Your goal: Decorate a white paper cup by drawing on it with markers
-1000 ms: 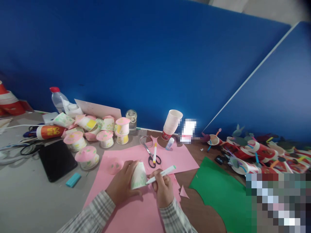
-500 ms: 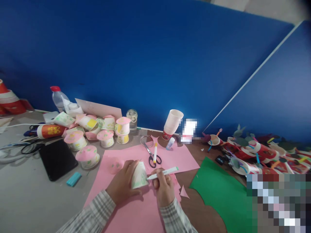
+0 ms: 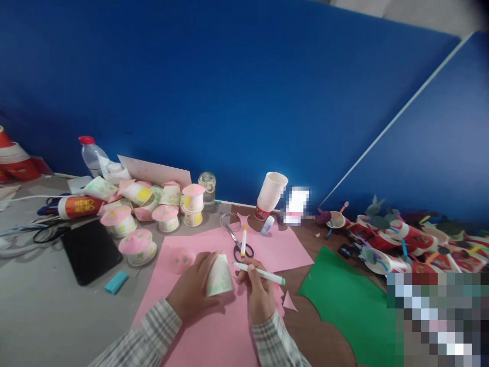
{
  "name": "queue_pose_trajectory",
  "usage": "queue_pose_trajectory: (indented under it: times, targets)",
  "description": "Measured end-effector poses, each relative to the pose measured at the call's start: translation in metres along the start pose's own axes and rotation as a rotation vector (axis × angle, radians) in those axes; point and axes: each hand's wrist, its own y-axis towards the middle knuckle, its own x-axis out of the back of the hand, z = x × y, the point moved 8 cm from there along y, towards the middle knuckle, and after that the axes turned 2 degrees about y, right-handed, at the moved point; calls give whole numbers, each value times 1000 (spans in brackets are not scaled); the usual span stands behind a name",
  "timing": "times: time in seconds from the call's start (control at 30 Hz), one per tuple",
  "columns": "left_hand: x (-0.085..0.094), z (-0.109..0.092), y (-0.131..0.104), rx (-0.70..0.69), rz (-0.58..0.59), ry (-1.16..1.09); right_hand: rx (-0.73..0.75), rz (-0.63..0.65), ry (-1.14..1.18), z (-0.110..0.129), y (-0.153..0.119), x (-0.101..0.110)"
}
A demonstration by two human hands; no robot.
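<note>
My left hand [image 3: 196, 288] is wrapped round the left side of a white paper cup [image 3: 220, 277], which stands mouth down over pink paper [image 3: 221, 336] and carries green strokes low on its side. Between the fingers of my right hand [image 3: 259, 293] is a white marker with a green end [image 3: 265, 274]. Its tip points left at the cup's upper right side, with a small gap between them. Beyond my hands lie scissors [image 3: 239, 244], a yellow marker [image 3: 243, 241] and a glue stick [image 3: 267, 226].
Decorated cups with pink tops [image 3: 136, 247] and a black tablet [image 3: 91, 252] are on the left. Behind stand a glass jar [image 3: 207, 189] and stacked cups [image 3: 270, 195]. Green paper [image 3: 340, 306] and several red cups [image 3: 420, 239] lie on the right, before a blue partition [image 3: 229, 102].
The marker in my right hand has tilted, its tip rising away from the cup's lower edge and its green end dropping. My left hand and the cup have hardly moved.
</note>
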Motion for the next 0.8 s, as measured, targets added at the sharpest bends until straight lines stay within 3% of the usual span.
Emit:
queue_pose_trajectory:
  times: [0.1,0.27,0.67,0.8]
  targets:
    - [-1,1,-1,-9,-8,13,-47,1,32,-2,0,-1]
    - [3,-6,-1,-41,-58,12,-26,59,-106,5,-2,-7]
    - [20,2,-1,-59,-292,-44,346,280,-460,30,-18,-28]
    - [19,8,-1,-40,-303,-101,435,326,-485,39,-24,-35]
